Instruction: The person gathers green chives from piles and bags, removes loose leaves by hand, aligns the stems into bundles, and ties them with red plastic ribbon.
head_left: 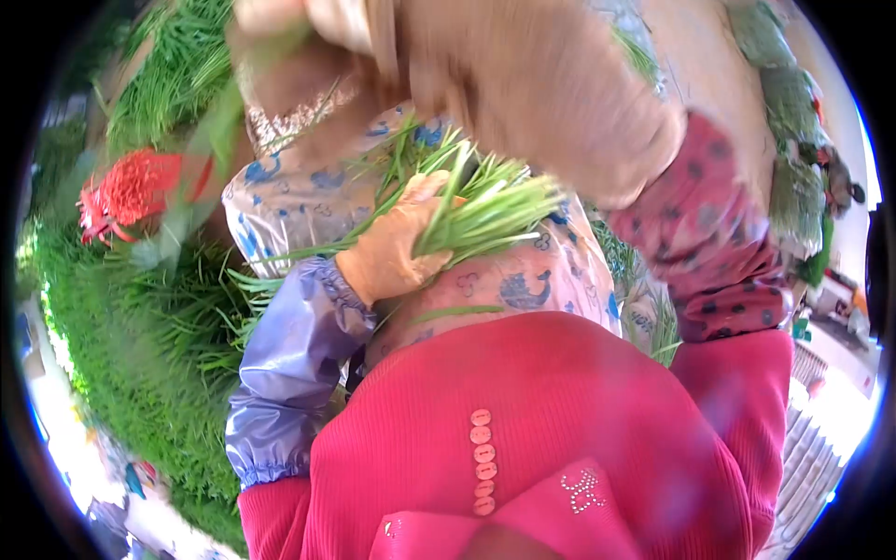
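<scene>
My left hand [397,238], in a tan glove with a shiny purple sleeve cover, is closed around a bunch of long green stalks that look like chives [495,201]. The pale cut ends point right, and the bunch lies over my lap on a whale-print apron [327,191]. Close to the camera, my right hand [532,79] is raised in a brownish glove, above and beyond the bunch. Motion smears its fingers, so their grip is unclear. A blurred green streak shows near its fingertips.
Left of me lies a large heap of green stalks [140,345], with more stalks [177,75] at the upper left. A red bag [140,191] of thin red pieces sits on the heap. Wrapped green bundles [793,140] line the right side. A person [840,187] is at far right.
</scene>
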`<state>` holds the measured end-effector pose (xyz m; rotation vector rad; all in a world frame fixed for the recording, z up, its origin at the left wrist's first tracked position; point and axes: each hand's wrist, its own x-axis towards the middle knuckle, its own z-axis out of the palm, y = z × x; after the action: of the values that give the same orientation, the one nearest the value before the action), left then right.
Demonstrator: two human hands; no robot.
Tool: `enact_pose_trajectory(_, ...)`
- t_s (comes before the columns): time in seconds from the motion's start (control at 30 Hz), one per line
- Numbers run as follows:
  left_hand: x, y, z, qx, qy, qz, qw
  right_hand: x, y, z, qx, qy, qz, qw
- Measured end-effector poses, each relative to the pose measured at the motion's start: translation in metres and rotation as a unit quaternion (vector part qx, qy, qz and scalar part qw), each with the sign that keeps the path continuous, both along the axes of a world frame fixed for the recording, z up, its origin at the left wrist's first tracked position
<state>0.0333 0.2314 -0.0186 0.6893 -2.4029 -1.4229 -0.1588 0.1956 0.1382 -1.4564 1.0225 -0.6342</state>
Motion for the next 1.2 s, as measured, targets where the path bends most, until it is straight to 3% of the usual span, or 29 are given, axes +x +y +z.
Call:
enact_pose_trajectory(0.07, -0.001, -0.014, 0.007, 0.136, -0.042, -0.050, 0.989, -0.001, 0.020, -0.013, 0.083, -0.085, -0.084, 0.989)
enact_pose_trajectory(0.13, -0.002, -0.019, 0.020, 0.307, 0.059, 0.051, 0.949, -0.001, 0.040, -0.055, 0.173, -0.253, -0.157, 0.939)
enact_pose_trajectory(0.2, 0.006, -0.026, -0.018, 0.416, 0.090, 0.006, 0.905, -0.015, 0.058, -0.072, 0.172, -0.188, -0.192, 0.948)
enact_pose_trajectory(0.27, 0.015, -0.028, -0.004, 0.581, 0.065, 0.102, 0.805, -0.022, 0.072, -0.093, 0.226, -0.114, -0.270, 0.929)
enact_pose_trajectory(0.4, 0.006, -0.030, -0.001, 0.533, 0.081, 0.148, 0.829, -0.024, 0.079, -0.100, 0.267, -0.082, -0.317, 0.906)
enact_pose_trajectory(0.47, 0.002, -0.028, -0.018, 0.516, 0.108, 0.129, 0.840, -0.024, 0.077, -0.097, 0.250, -0.052, -0.297, 0.920)
enact_pose_trajectory(0.5, -0.002, -0.030, -0.021, 0.321, 0.141, 0.085, 0.933, -0.023, 0.075, -0.104, 0.238, -0.058, -0.315, 0.917)
enact_pose_trajectory(0.53, -0.007, -0.032, -0.023, 0.112, 0.170, 0.032, 0.978, -0.024, 0.071, -0.106, 0.241, -0.062, -0.325, 0.913)
enact_pose_trajectory(0.6, -0.018, -0.039, -0.009, -0.102, 0.067, -0.060, 0.991, -0.029, 0.060, -0.109, 0.265, -0.034, -0.278, 0.922)
enact_pose_trajectory(0.63, -0.025, -0.027, -0.006, 0.063, 0.098, -0.031, 0.993, -0.032, 0.055, -0.115, 0.246, -0.045, -0.261, 0.932)
enact_pose_trajectory(0.7, -0.028, -0.009, -0.006, 0.304, 0.120, 0.063, 0.943, -0.045, 0.048, -0.113, 0.196, -0.036, -0.298, 0.934)
enact_pose_trajectory(0.8, -0.013, -0.023, -0.022, 0.313, 0.032, 0.057, 0.947, -0.077, 0.045, -0.119, 0.059, -0.089, -0.377, 0.920)
enact_pose_trajectory(0.83, -0.012, -0.027, -0.012, 0.417, 0.015, 0.086, 0.905, -0.087, 0.049, -0.116, 0.049, -0.080, -0.412, 0.906)
enact_pose_trajectory(0.93, -0.002, -0.039, -0.020, 0.426, -0.019, 0.122, 0.896, -0.106, 0.070, -0.104, 0.048, -0.035, -0.421, 0.905)
enact_pose_trajectory(1.0, -0.003, -0.032, -0.009, 0.451, 0.005, 0.124, 0.884, -0.116, 0.086, -0.095, 0.103, 0.007, -0.376, 0.921)
enact_pose_trajectory(1.07, 0.000, -0.023, -0.003, 0.500, 0.077, 0.130, 0.853, -0.118, 0.098, -0.098, 0.077, 0.151, -0.280, 0.945)
enact_pose_trajectory(1.1, 0.011, -0.025, -0.017, 0.550, 0.129, 0.116, 0.817, -0.115, 0.105, -0.108, 0.043, 0.112, -0.296, 0.948)
enact_pose_trajectory(1.13, 0.015, -0.023, -0.021, 0.550, 0.126, 0.118, 0.817, -0.111, 0.108, -0.110, 0.044, 0.109, -0.295, 0.948)
enact_pose_trajectory(1.2, 0.005, -0.021, -0.002, 0.538, 0.047, 0.174, 0.823, -0.099, 0.109, -0.107, -0.096, 0.224, -0.286, 0.927)
